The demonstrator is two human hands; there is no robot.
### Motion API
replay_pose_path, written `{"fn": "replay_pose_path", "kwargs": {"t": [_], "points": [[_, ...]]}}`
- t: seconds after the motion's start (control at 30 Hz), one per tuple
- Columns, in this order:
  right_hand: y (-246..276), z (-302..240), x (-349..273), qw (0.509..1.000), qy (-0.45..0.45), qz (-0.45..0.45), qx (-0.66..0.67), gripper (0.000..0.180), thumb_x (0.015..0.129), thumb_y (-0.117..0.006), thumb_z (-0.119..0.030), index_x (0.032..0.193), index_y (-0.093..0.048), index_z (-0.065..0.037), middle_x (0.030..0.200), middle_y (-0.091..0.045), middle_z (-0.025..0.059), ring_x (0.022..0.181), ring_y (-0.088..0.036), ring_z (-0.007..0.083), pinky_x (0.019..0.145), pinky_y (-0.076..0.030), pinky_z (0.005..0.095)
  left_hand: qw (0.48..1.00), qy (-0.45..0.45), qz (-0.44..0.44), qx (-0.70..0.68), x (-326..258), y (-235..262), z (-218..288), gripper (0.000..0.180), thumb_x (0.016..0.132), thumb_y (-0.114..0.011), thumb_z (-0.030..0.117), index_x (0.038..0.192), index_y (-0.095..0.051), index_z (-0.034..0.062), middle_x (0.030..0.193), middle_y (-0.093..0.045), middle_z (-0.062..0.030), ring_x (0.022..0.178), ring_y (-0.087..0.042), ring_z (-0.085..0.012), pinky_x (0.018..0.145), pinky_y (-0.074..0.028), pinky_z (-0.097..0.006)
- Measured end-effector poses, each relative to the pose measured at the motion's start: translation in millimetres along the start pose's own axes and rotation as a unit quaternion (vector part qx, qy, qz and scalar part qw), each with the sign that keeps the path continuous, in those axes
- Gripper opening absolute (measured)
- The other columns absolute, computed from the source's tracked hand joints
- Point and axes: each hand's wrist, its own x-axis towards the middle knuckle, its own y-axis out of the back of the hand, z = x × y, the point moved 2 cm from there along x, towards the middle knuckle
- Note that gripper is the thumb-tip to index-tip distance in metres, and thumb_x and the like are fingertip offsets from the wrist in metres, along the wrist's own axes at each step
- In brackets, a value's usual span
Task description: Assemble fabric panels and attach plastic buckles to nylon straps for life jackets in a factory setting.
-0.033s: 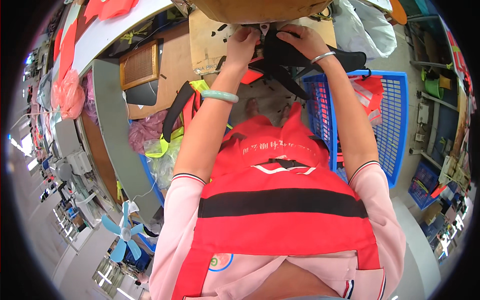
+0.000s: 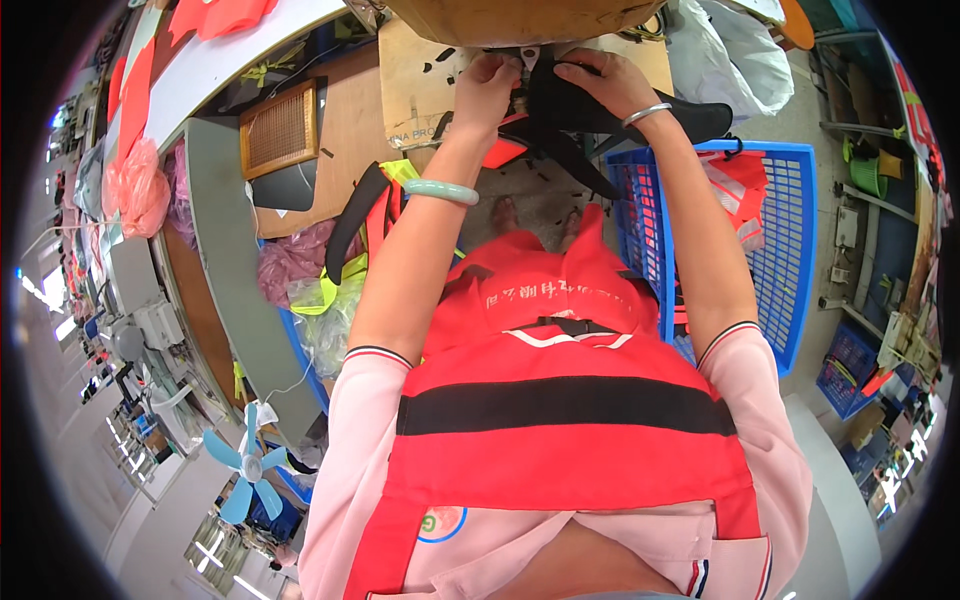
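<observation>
Black fabric [image 2: 562,105] is spread beneath the machine head, with long black strips and an orange-red piece [image 2: 503,152] hanging from its near side. My left hand [image 2: 486,92], fingers pinched together, grips its left edge beside a small metal part [image 2: 530,58] of the machine. To the right of that part, my right hand [image 2: 612,84] has its thumb and bent fingers closed on the same fabric. The fingertips of both hands are partly hidden. A rounded tan machine body [image 2: 525,22] hangs just beyond them.
Dark scraps lie on the tan board [image 2: 412,85]. At right stands a blue plastic basket [image 2: 797,255] holding orange-red pieces, with a white plastic bag [image 2: 735,62] beyond it. Left are a wooden-framed woven panel [image 2: 278,130], a black-and-yellow-trimmed garment [image 2: 360,225] and a blue fan [image 2: 250,466].
</observation>
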Motion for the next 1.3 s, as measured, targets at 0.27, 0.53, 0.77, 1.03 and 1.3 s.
{"fn": "replay_pose_path", "kwargs": {"t": [0.27, 0.53, 0.77, 1.03, 1.3], "points": [[17.0, 5.0, -18.1, 0.999, -0.026, -0.026, 0.019, 0.038, 0.088, -0.059, -0.037, 0.101, -0.063, -0.002, 0.088, -0.065, 0.0083, 0.083, -0.059, 0.0173, 0.077, -0.045, 0.0286, 0.982, 0.119, 0.002, -0.147, 2.2, 37.7, 4.5, 0.033, 0.09, -0.057, 0.035, 0.107, -0.057, 0.0071, 0.098, -0.062, -0.0069, 0.093, -0.057, -0.0143, 0.076, -0.044, -0.029], [13.1, -13.8, -65.0, 0.986, -0.06, -0.038, 0.154, 0.041, 0.087, -0.059, -0.038, 0.099, -0.062, 0.001, 0.086, -0.064, 0.01, 0.081, -0.057, 0.0166, 0.076, -0.044, 0.0284, 0.907, -0.017, -0.246, 0.341, -68.6, 15.0, -19.8, 0.036, 0.084, -0.057, 0.017, 0.117, -0.056, 0.0028, 0.097, -0.062, -0.0113, 0.092, -0.06, -0.0246, 0.084, -0.046, -0.034], [18.5, -27.0, -104.6, 0.937, -0.124, -0.158, 0.286, 0.042, 0.095, -0.046, -0.038, 0.102, -0.062, 0.001, 0.092, -0.062, 0.0023, 0.086, -0.055, 0.0112, 0.08, -0.043, 0.026, 0.898, -0.165, -0.206, 0.353, -101.2, 3.1, 13.7, 0.041, 0.078, -0.05, 0.004, 0.117, -0.059, 0.0126, 0.092, -0.059, -0.0143, 0.088, -0.058, -0.0304, 0.079, -0.047, -0.035], [-53.3, -25.5, -139.0, 0.801, -0.161, -0.314, 0.484, 0.039, 0.095, -0.046, -0.037, 0.11, -0.059, -0.004, 0.096, -0.061, 0.0032, 0.087, -0.056, 0.01, 0.081, -0.044, 0.0233, 0.848, -0.16, -0.295, 0.411, -125.1, 6.4, 27.2, 0.036, 0.074, -0.051, 0.007, 0.108, -0.059, 0.0105, 0.087, -0.056, -0.0126, 0.082, -0.057, -0.0291, 0.074, -0.047, -0.035], [-23.1, -48.3, -127.3, 0.832, -0.14, -0.354, 0.404, 0.022, 0.087, -0.063, -0.025, 0.084, -0.053, -0.006, 0.077, -0.05, -0.0066, 0.071, -0.044, 0.0013, 0.062, -0.037, 0.0182, 0.829, -0.181, -0.36, 0.388, -117.8, 40.8, 19.4, 0.033, 0.075, -0.068, 0.031, 0.09, -0.057, 0.0032, 0.087, -0.058, -0.0128, 0.079, -0.056, -0.0267, 0.068, -0.046, -0.034]]}}
